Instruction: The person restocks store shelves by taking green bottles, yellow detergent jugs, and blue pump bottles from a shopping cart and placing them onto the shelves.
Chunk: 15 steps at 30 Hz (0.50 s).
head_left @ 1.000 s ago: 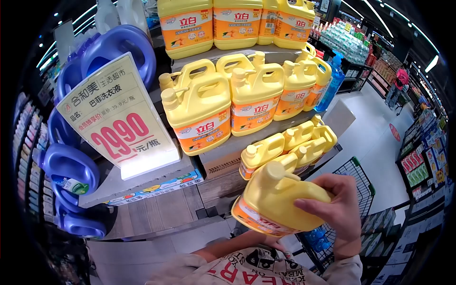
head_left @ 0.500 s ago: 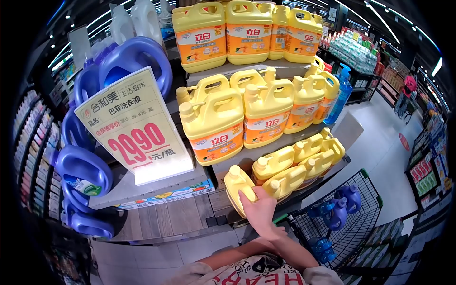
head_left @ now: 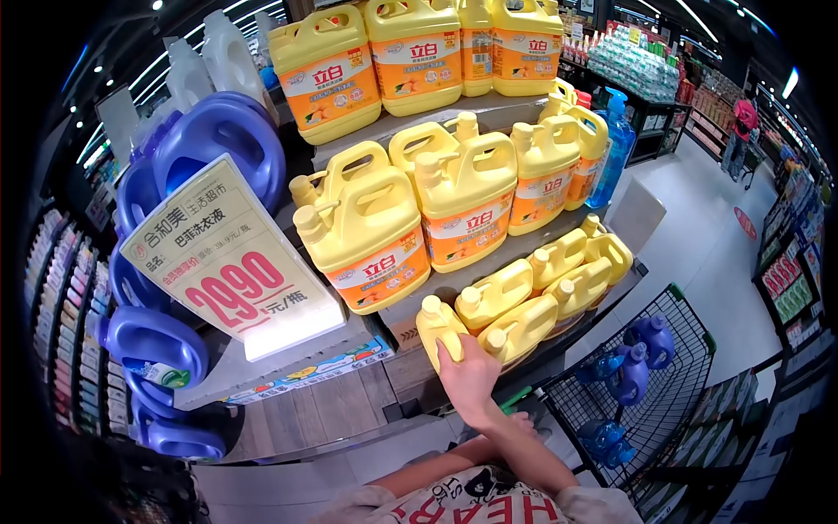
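Note:
My right hand is closed around the handle of a yellow dish soap jug at the near left end of the lowest shelf row. That jug stands close beside other yellow jugs; its lower part is partly hidden by my hand. My left arm crosses beneath the right one. Partly hidden by the right forearm, my left hand is closed at the handle side of a shopping cart, by a green handle piece. Purple detergent bottles and clear blue bottles lie in the cart.
Higher tiers hold more yellow jugs with orange labels. A price sign stands to the left, before purple laundry bottles. A blue pump bottle stands at the right end. A person is far off in the aisle.
The yellow jug in my right hand has shifted slightly away from me, closer to the row of jugs. My view has turned a little, and the sign now appears farther left.

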{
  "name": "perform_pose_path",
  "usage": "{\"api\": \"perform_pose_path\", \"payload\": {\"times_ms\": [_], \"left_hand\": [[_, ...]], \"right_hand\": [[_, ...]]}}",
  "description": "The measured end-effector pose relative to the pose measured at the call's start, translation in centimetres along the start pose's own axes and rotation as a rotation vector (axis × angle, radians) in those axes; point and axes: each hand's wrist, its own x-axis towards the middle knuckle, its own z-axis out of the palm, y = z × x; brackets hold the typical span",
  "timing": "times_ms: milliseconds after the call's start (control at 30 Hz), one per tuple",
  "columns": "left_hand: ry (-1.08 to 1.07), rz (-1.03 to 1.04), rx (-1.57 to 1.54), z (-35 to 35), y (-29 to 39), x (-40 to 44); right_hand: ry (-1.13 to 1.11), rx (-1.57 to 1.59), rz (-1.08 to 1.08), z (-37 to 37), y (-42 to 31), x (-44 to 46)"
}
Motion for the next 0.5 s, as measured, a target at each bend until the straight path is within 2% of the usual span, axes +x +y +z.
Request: {"api": "perform_pose_path", "payload": {"times_ms": [233,333,433,467,500], "left_hand": [[-0.139,0.009,-0.004,-2.1,0.1,1.0],[-0.218,-0.007,-0.002,-2.3,0.4,1.0],[-0.198,0.018,0.016,-2.9,0.3,1.1],[-0.202,0.014,0.01,-3.2,0.2,1.1],[-0.207,0.007,0.001,-3.2,0.2,1.2]], "right_hand": [[0.024,-0.058,-0.069,0.7,0.3,0.2],[-0.096,-0.12,-0.115,0.1,0.2,0.1],[-0.139,-0.136,-0.119,-2.7,-1.5,0.7],[-0.062,-0.104,-0.202,-4.0,-1.9,1.1],[-0.048,-0.118,-0.186,-5.0,-1.5,1.2]]}}
